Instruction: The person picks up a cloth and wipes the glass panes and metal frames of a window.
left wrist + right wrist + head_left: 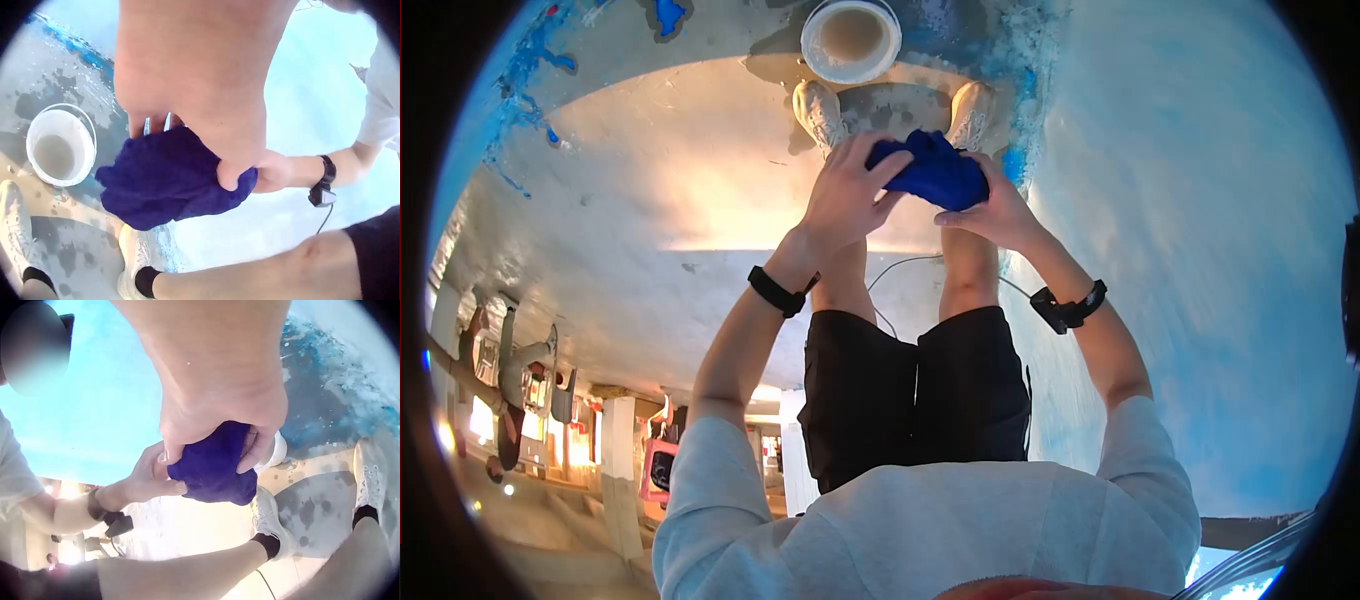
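Observation:
A bunched dark blue cloth (935, 172) is held in the air between both hands, above the shoes. My left hand (850, 192) grips its left end, thumb in front and fingers behind, as the left wrist view shows with the cloth (169, 181) hanging below the palm. My right hand (998, 212) holds the other end, its thumb under the cloth in the head view. In the right wrist view, the right hand (219, 412) has fingers curled over the folded cloth (215, 465), and the left hand (147, 478) touches its near side.
A white bucket (808, 45) with cloudy liquid stands just beyond the shoes (818, 112). Blue paint splashes (530, 110) mark the wet floor. A pale blue painted wall (1200, 230) rises on the right. A thin cable (900, 262) runs near the legs. Other people appear far left.

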`<state>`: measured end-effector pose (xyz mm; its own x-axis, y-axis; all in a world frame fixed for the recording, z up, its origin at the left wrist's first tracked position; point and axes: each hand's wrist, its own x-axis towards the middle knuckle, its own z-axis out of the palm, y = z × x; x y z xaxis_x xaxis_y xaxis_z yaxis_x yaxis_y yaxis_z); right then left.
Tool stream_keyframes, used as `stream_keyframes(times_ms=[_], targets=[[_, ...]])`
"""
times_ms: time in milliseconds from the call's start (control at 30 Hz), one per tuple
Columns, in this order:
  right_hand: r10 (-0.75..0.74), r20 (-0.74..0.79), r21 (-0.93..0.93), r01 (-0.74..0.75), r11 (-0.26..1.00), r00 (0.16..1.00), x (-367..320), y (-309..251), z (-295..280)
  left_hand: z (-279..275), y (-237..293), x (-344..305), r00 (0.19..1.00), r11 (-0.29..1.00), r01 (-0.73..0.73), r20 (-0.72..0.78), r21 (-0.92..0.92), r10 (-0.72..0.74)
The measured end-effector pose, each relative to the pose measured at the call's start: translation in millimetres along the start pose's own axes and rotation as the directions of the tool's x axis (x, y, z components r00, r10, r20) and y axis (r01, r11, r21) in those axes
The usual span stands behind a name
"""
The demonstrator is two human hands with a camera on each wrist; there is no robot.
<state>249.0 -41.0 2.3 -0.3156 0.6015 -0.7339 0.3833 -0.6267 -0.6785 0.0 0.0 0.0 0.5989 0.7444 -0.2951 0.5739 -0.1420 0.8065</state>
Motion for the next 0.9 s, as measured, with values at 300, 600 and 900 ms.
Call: stream_keyframes(times_ms=[300,600,900], targets=[[-0.378,-0.418,-0.331,0.248,0.91,0.826,-48,-89,-6,-65,70,12,0.946,0.994,0.104,-0.305,-0.037,-0.11],[-0.233,-0.442,0.293,0.384,0.876,0.867,-155,-166,-21,-140,169,-39,0.959,0.937,0.065,-0.237,-0.342,-0.154],[-0.271,-0.574,0.361,0.536,0.763,0.772,-318,-289,-24,-258,346,-97,0.978,0.677,0.19,0.201,-0.711,-0.063]])
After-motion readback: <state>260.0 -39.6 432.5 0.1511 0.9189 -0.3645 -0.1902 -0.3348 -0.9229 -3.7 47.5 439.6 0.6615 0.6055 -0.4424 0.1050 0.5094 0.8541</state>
